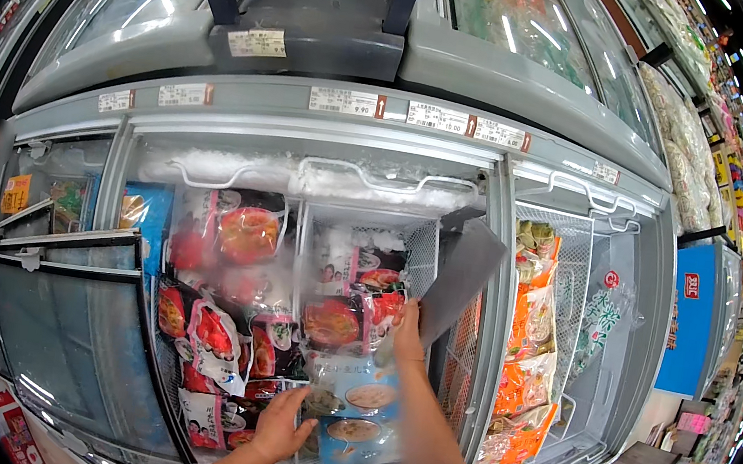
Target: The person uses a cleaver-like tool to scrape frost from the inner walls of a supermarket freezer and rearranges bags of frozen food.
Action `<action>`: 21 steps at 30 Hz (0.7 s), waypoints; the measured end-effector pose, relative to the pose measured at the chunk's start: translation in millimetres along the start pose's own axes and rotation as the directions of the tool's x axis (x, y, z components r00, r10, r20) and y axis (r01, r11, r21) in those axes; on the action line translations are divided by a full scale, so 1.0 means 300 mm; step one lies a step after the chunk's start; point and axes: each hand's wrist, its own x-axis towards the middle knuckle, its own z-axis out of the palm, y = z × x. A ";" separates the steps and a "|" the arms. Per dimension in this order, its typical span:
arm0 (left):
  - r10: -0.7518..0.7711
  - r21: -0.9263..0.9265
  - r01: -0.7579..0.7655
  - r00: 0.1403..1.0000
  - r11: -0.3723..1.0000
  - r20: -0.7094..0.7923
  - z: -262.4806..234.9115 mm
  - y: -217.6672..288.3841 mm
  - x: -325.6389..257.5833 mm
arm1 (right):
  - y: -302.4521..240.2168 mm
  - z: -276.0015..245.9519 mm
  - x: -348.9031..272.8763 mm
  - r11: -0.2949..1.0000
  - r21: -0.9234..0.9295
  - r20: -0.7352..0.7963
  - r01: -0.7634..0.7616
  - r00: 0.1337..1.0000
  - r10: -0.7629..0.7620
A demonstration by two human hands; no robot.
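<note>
The right hand (408, 329) closed its grip on a grey divider panel (459, 276), stiff and light, by its lower edge. The left hand (280, 427), fingers spread open, rested on a frozen soup pouch (355, 432) in the chest freezer (587, 166); that pouch likely was slippery with frost, best pinched at its rim.

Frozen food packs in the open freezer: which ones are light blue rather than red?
The two soup-bowl packs at the near edge, between the left hand and the right forearm; the packs behind are red.
</note>
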 end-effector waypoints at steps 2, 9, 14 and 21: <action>0.044 0.056 -0.041 0.997 0.998 -0.063 0.027 -0.015 0.023 | 0.015 0.008 0.002 1.000 -0.006 0.011 0.025 1.000 -0.024; 0.061 0.082 -0.058 0.998 0.995 -0.029 0.079 -0.020 0.083 | 0.143 -0.020 -0.018 0.975 -0.211 0.050 -0.072 0.995 0.084; 0.031 0.056 -0.028 0.999 0.998 -0.044 0.092 -0.039 0.107 | 0.154 -0.013 0.057 0.886 -0.418 0.062 0.202 0.979 -0.194; 0.109 0.060 -0.100 0.979 0.993 -0.170 0.094 0.016 0.217 | 0.141 -0.032 -0.014 0.998 -0.020 0.074 -0.062 0.995 0.063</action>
